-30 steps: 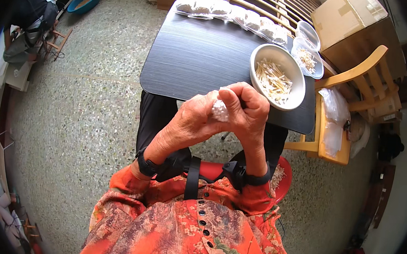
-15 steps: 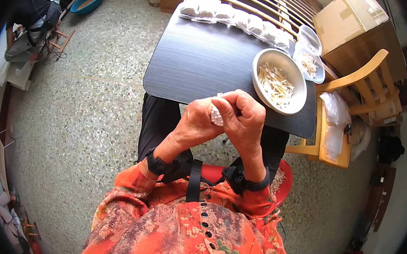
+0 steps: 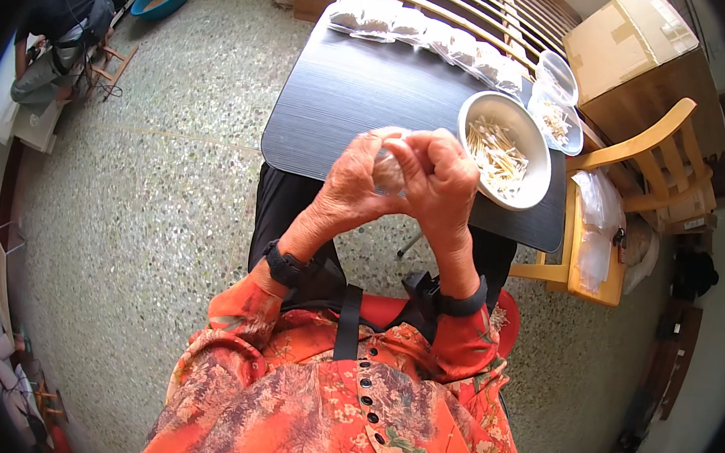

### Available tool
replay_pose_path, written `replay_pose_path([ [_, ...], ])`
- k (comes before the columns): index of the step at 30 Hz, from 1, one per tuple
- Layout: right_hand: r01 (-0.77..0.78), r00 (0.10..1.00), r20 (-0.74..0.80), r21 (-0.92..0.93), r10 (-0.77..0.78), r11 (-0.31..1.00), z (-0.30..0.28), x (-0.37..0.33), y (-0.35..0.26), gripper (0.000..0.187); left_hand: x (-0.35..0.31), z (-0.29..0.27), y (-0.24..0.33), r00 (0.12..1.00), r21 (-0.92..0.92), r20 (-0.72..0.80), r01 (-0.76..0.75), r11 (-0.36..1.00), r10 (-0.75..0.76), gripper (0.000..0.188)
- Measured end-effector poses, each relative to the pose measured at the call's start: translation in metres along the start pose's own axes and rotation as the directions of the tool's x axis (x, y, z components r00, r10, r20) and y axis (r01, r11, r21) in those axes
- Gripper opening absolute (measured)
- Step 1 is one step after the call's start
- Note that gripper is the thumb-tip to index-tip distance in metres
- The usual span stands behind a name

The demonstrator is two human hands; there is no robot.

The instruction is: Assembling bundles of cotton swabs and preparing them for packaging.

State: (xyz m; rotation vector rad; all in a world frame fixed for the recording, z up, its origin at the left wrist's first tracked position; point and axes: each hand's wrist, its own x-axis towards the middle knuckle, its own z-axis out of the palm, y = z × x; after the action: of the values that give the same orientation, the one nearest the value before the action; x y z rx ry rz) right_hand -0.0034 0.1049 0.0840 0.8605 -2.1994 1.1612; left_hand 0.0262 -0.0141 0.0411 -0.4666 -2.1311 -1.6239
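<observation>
Just over the near edge of the dark table, my left hand [image 3: 352,180] curls round a small clear plastic bag [image 3: 388,175]. My right hand [image 3: 443,175] is closed, its fingers pinched against the top of the same bag. Both hands touch each other and cover most of the bag, so its contents are hard to make out. Beside my right hand stands a white bowl [image 3: 542,180] of loose cotton swabs [image 3: 497,152] with pale sticks.
Along the table's [image 3: 348,96] far edge lies a row of filled clear bags [image 3: 410,25]. Clear plastic tubs [image 3: 571,134] stand at its right corner. A wooden chair [image 3: 578,280] holds plastic bags [image 3: 598,200], near a cardboard box [image 3: 628,51]. Another person [image 3: 67,11] sits far left.
My hands have risen slightly and turned, so white swab tips that showed between them are hidden and the clear bag's rounded side shows. The whole view has shifted a little.
</observation>
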Motion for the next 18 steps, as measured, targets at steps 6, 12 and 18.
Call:
replay_pose_path([
  [6,0.013,0.999,-0.050,-0.014,-0.014,1.000,0.011,0.005,0.014,0.013,-0.016,-0.018,-0.015,0.987,0.190,-0.095,0.148,0.971,-0.132,0.086],
  [12,-0.028,0.999,0.021,-0.031,0.029,0.999,0.013,0.013,0.015,0.017,-0.024,-0.022,-0.022,0.977,0.139,-0.103,0.200,0.970,-0.187,0.082],
  [18,-0.023,0.996,0.081,-0.054,0.028,0.998,0.020,0.006,0.030,0.018,-0.021,-0.018,-0.023,0.975,0.120,-0.109,0.205,0.971,-0.192,0.079],
])
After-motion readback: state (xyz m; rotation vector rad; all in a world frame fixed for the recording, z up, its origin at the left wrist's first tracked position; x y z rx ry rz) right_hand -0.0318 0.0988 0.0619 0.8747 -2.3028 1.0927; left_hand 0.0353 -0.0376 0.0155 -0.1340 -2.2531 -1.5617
